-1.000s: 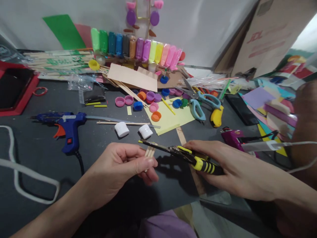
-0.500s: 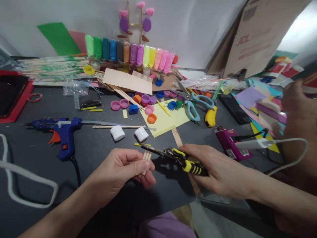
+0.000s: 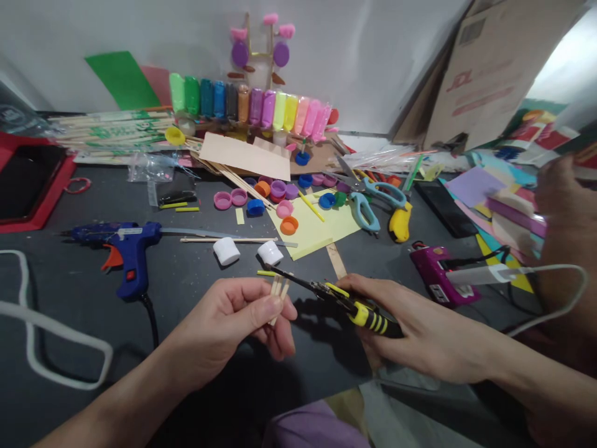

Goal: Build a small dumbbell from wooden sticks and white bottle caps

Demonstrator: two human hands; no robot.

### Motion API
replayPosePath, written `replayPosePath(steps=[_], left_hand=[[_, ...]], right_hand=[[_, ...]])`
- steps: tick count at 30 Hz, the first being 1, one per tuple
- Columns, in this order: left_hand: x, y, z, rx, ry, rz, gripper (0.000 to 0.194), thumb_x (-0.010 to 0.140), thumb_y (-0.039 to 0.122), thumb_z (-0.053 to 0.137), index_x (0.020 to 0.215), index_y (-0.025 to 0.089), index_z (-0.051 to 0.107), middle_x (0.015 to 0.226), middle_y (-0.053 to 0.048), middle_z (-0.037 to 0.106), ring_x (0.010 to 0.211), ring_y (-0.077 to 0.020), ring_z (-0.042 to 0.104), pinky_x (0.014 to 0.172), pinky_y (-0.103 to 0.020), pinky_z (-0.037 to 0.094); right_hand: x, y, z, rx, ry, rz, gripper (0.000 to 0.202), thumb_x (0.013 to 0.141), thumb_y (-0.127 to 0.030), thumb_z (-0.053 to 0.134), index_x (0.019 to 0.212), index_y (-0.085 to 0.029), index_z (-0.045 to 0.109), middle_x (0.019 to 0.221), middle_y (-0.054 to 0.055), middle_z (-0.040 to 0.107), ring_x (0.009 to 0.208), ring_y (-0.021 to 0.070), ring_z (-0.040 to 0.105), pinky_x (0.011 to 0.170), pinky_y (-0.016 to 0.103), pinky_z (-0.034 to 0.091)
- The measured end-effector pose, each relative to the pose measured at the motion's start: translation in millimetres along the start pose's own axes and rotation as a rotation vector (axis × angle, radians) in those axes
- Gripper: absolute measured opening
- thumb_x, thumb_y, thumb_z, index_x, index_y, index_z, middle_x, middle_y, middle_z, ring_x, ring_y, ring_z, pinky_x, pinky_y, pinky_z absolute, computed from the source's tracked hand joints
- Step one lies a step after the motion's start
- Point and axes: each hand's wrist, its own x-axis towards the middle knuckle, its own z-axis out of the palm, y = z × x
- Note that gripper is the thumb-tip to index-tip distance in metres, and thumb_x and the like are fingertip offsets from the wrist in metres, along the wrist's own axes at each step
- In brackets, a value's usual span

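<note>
Between the thumb and fingers of my left hand [image 3: 252, 314] is a small bunch of short wooden sticks [image 3: 278, 289], their upper ends fanned slightly apart. My right hand [image 3: 410, 323] grips long-nosed pliers [image 3: 336, 297] with black and yellow handles. The pliers' dark jaws point left, right at the tops of the sticks; whether they touch cannot be made out. Just beyond lie a thin yellow strip [image 3: 265, 273] and two white caps [image 3: 226, 251], with a wooden skewer [image 3: 224, 240] behind them.
A blue glue gun [image 3: 135, 239] lies at left, its cord running toward me. Behind are bottle caps [image 3: 289, 225], blue-handled scissors [image 3: 366, 211], a yellow cutter [image 3: 400, 223] and coloured clay packs [image 3: 256, 109]. A purple power adapter [image 3: 438, 274] and another person's arm [image 3: 564, 236] are at right.
The view has shifted slightly, so everything sits a little further right. The stick tops have spread apart a bit, while both hands keep their hold close together.
</note>
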Motion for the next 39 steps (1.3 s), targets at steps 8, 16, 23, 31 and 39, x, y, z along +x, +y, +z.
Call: replayPosePath(steps=[8,16,23,31,39], left_hand=[[0,-1,0.2,0.018,-0.005,-0.01,0.026,0.09,0.039,0.067,0.08,0.015,0.07,0.057,0.0,0.066,0.054,-0.0098,0.059,0.063,-0.023,0.051],[6,-5,0.7,0.038,0.071,-0.026,0.028,0.086,0.042,0.07,0.08,0.015,0.069,0.054,0.001,0.063,0.051,-0.0097,0.058,0.059,-0.022,0.05],[4,-1,6.9,0.079,0.224,0.082,0.019,0.083,0.033,0.074,0.082,0.014,0.069,0.06,-0.001,0.069,0.054,-0.0093,0.062,0.056,-0.018,0.048],[1,-1,5.3,-0.005,0.14,0.025,0.026,0.084,0.04,0.073,0.081,0.015,0.067,0.056,0.001,0.064,0.043,-0.0091,0.056,0.045,-0.019,0.049],[1,-5,4.6,-0.038,0.102,0.025,0.024,0.089,0.04,0.068,0.085,0.016,0.068,0.057,0.002,0.063,0.043,-0.0089,0.056,0.045,-0.02,0.051]], right_hand=[[-1,2,5,-0.066,0.045,-0.033,0.033,0.075,-0.019,0.056,0.107,-0.021,0.064,0.101,0.008,0.076,0.088,0.0266,0.072,0.071,0.033,0.058],[2,3,12,-0.085,0.088,-0.002,0.035,0.074,-0.018,0.055,0.108,-0.019,0.063,0.1,0.009,0.076,0.09,0.0262,0.072,0.075,0.032,0.057],[0,-1,12,-0.031,0.081,0.016,0.03,0.079,-0.022,0.054,0.108,-0.019,0.062,0.104,0.01,0.075,0.091,0.026,0.073,0.073,0.033,0.06],[-2,-4,10,-0.017,0.086,0.004,0.032,0.081,-0.025,0.057,0.111,-0.021,0.064,0.108,0.01,0.076,0.096,0.0284,0.073,0.076,0.036,0.061],[-4,-1,10,-0.019,0.081,0.001,0.034,0.083,-0.029,0.056,0.116,-0.021,0.063,0.111,0.01,0.075,0.099,0.0293,0.072,0.079,0.038,0.061]])
